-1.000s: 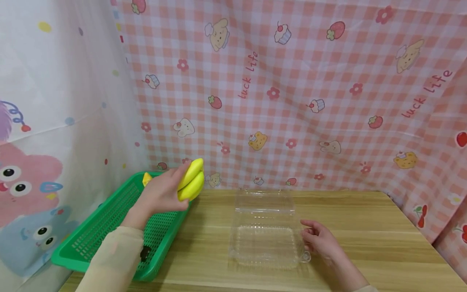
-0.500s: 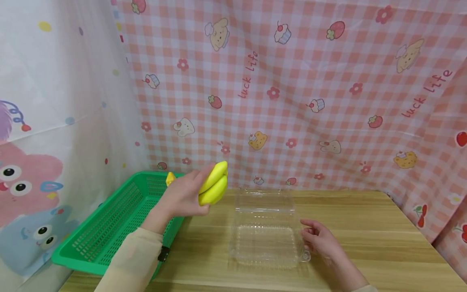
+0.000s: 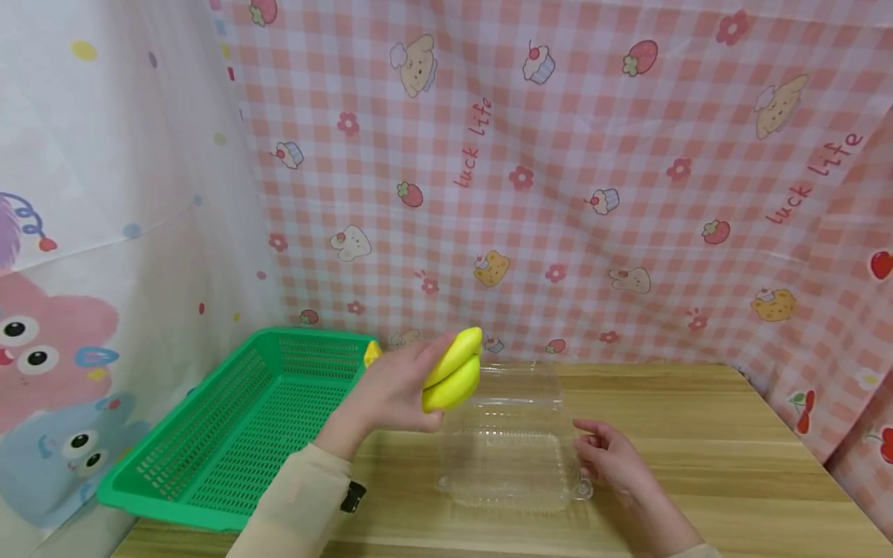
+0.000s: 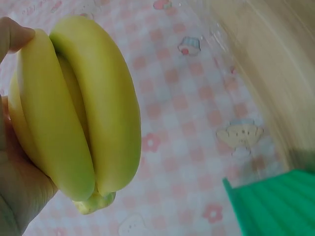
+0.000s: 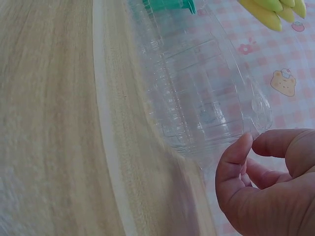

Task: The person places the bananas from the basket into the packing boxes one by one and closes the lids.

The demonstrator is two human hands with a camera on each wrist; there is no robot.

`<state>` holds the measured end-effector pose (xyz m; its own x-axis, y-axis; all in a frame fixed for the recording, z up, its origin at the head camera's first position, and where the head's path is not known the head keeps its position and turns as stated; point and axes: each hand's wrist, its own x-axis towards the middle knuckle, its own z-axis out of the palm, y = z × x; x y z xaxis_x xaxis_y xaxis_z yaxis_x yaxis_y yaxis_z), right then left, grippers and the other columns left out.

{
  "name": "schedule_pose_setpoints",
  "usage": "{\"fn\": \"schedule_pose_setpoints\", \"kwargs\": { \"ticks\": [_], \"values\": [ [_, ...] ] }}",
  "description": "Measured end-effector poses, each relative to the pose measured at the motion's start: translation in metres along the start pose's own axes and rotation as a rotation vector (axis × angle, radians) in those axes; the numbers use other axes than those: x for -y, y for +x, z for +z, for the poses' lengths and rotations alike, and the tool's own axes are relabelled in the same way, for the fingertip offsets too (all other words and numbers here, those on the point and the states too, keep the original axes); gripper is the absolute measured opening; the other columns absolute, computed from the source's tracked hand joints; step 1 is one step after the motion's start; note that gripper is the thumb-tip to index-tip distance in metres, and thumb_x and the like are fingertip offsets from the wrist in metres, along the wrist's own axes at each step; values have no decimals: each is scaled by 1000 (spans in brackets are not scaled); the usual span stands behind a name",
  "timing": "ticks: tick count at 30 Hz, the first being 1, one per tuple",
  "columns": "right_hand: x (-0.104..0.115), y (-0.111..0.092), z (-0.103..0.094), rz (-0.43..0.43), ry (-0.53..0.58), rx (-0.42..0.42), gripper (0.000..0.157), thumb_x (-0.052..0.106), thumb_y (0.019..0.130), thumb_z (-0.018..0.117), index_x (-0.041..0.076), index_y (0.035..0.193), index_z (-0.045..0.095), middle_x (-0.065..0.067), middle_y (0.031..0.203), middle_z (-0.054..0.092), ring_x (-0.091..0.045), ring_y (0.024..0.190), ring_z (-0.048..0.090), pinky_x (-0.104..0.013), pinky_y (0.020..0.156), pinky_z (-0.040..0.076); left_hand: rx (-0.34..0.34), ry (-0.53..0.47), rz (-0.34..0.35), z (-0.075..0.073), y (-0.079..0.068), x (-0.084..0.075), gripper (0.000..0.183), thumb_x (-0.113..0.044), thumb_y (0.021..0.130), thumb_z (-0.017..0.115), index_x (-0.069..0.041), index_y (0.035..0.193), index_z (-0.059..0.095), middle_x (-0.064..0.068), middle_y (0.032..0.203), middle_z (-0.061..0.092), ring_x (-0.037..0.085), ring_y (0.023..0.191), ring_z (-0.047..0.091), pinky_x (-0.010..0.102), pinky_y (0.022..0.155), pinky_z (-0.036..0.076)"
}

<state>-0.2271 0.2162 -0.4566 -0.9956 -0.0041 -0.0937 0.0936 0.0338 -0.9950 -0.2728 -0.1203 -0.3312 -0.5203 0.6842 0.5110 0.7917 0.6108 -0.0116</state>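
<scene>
A bunch of yellow bananas (image 3: 455, 381) is gripped in my left hand (image 3: 394, 391), raised above the table and overlapping the left back part of a clear plastic clamshell container (image 3: 509, 465) in the head view. The left wrist view shows the bananas (image 4: 74, 108) from close up, with fingers curled round their side and the stem end pointing down. The container lies on the table with its lid folded back. My right hand (image 3: 617, 465) is at its right side; in the right wrist view the thumb and a finger pinch the container's edge (image 5: 243, 130).
A green plastic basket (image 3: 272, 353) with slotted walls stands at the left of the wooden table (image 3: 684, 434). A pink checked cloth (image 3: 593, 139) hangs behind the table, and a pale printed curtain (image 3: 139, 294) hangs on the left.
My left hand has carried the bananas rightward and slightly down, from over the basket to beside and above the container. My right hand has stayed in place.
</scene>
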Motion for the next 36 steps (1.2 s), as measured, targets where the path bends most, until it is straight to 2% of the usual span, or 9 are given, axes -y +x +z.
{"fn": "schedule_pose_setpoints", "kwargs": {
  "ticks": [8,15,20,27,36],
  "values": [
    [0,0,1,0,-5,-4,48,-6,98,51,-18,140,32,-4,91,48,-10,67,46,-19,55,47,46,3,35,19,9,-17,104,-38,62,79,-4,149,34,2,95,58,13,73,50,27,64,47],
    [1,-1,1,1,-2,-5,48,-6,98,51,-17,141,32,-4,91,48,-10,67,46,-19,55,47,53,-40,95,37,17,-31,103,-37,62,78,-3,149,35,0,91,54,10,70,47,21,58,43],
    [1,-2,1,4,7,-8,48,-6,98,51,-17,140,32,-4,91,48,-10,66,46,-19,54,47,86,-54,106,49,23,-42,105,-38,62,77,-3,150,33,2,96,59,10,73,49,21,59,43],
    [3,-3,2,12,-7,-16,48,-5,98,51,-16,141,34,-5,92,49,-10,68,47,-19,55,47,132,-58,90,61,29,-59,107,-39,62,78,-6,152,31,6,112,61,9,77,50,20,64,44],
    [2,-3,1,3,6,-12,48,-4,98,52,-16,140,33,-5,92,49,-10,67,47,-19,55,47,206,-53,53,81,27,-69,107,-41,63,79,-10,153,31,2,105,59,6,73,49,18,60,41]
  ]
}}
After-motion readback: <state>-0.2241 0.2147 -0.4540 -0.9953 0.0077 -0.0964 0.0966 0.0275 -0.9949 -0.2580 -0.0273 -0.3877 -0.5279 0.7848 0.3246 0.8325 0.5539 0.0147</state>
